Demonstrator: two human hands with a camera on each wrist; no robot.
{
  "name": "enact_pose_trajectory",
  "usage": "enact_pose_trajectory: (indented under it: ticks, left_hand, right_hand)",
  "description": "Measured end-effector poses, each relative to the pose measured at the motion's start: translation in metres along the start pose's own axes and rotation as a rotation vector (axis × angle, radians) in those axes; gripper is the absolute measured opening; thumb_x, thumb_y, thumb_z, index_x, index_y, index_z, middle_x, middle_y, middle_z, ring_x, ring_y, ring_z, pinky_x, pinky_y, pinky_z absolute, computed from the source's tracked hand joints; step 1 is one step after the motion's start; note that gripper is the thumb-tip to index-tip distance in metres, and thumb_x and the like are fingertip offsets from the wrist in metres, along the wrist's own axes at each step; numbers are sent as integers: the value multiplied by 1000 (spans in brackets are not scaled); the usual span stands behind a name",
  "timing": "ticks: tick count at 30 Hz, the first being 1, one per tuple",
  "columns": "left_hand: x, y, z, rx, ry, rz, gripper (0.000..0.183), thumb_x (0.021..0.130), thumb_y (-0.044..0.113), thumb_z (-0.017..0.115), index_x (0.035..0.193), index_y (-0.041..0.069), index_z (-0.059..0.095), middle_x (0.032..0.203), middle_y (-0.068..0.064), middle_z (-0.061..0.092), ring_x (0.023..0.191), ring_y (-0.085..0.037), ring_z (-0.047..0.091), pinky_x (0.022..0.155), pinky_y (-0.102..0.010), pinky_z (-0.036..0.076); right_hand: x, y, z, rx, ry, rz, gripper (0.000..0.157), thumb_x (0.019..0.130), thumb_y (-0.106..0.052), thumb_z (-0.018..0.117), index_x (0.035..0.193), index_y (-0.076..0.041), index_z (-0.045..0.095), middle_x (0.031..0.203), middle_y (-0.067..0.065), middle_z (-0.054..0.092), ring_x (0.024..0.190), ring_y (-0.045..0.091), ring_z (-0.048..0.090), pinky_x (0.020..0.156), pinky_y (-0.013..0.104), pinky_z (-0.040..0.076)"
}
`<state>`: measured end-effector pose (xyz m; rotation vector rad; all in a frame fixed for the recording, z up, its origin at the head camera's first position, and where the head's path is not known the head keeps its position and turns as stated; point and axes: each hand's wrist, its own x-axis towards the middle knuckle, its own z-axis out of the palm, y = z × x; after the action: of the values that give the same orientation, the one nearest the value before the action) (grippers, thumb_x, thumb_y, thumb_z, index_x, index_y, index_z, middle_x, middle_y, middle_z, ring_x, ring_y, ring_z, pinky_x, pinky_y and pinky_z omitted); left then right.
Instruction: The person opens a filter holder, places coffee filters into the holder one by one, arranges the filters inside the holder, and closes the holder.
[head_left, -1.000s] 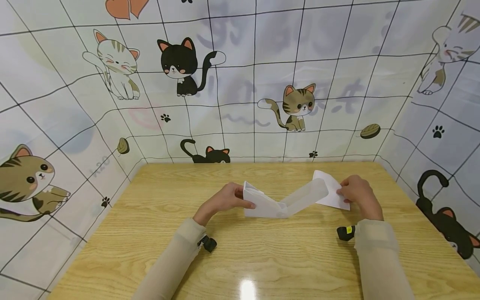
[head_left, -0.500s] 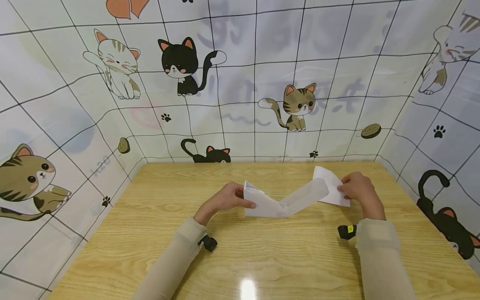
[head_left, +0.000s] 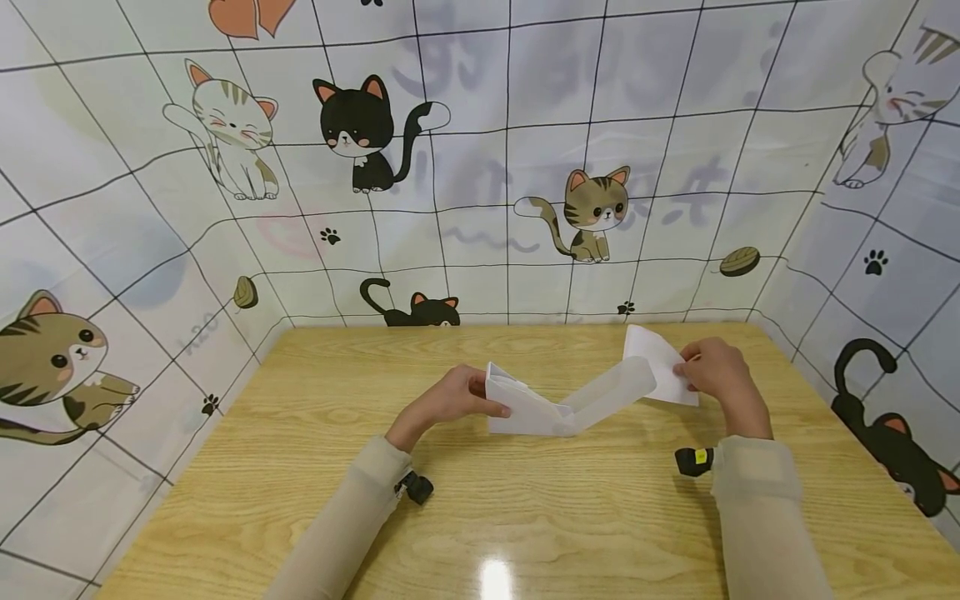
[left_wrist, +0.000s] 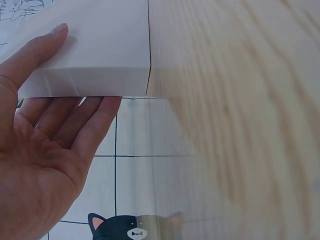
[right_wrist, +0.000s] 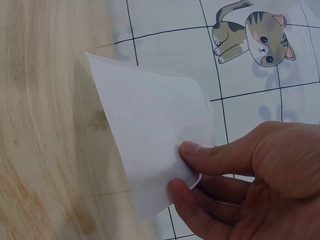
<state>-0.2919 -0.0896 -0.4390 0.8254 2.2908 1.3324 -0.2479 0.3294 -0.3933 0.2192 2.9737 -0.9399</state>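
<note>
My left hand (head_left: 452,395) holds a white box (head_left: 528,415) by its left end, thumb on the near side and fingers behind. The box rests on the table with its translucent lid (head_left: 615,390) swung out to the right. Folded white layers show inside. In the left wrist view my thumb lies on the box (left_wrist: 105,40), and the fingertips go out of sight behind it. My right hand (head_left: 716,371) pinches a thin white sheet (head_left: 660,365) at its right edge, just behind the lid. In the right wrist view the sheet (right_wrist: 145,120) looks paper-like, with slanted sides and a finely ridged edge.
The wooden table (head_left: 495,500) reaches back to a wall covering (head_left: 480,167) printed with cats and grid lines. Similar covering closes both sides. A small black camera (head_left: 693,461) sits at the right wrist, another camera (head_left: 417,487) at the left.
My right hand has moved slightly away from me with the white sheet, which stands a little higher behind the lid. The left hand and box have stayed put.
</note>
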Motion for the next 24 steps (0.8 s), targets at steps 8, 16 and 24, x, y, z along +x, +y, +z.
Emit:
enact_pose_trajectory:
  ticks: [8, 16, 24]
  left_hand:
    - [1, -1, 0, -5, 0, 4, 30, 88, 22, 84, 114, 10, 77, 106, -6, 80, 92, -12, 73, 80, -28, 54]
    - [0, -1, 0, -4, 5, -1, 30, 87, 21, 84, 114, 10, 77, 106, -6, 80, 92, -12, 73, 80, -28, 54]
    - [-1, 0, 0, -2, 4, -1, 29, 87, 21, 84, 114, 11, 77, 105, -6, 80, 92, -12, 73, 79, -28, 54]
  right_hand:
    - [-3, -5, -4, 10, 16, -22, 42, 99, -12, 64, 128, 18, 59, 126, 42, 61, 75, 26, 75, 64, 30, 53]
    - [-6, -11, -8, -4, 55, -60, 39, 99, -12, 65, 126, 16, 62, 123, 38, 65, 72, 20, 73, 64, 29, 50]
    - [-11, -20, -14, 8, 87, -79, 34, 100, -11, 66, 121, 15, 64, 121, 38, 65, 76, 27, 74, 63, 30, 53]
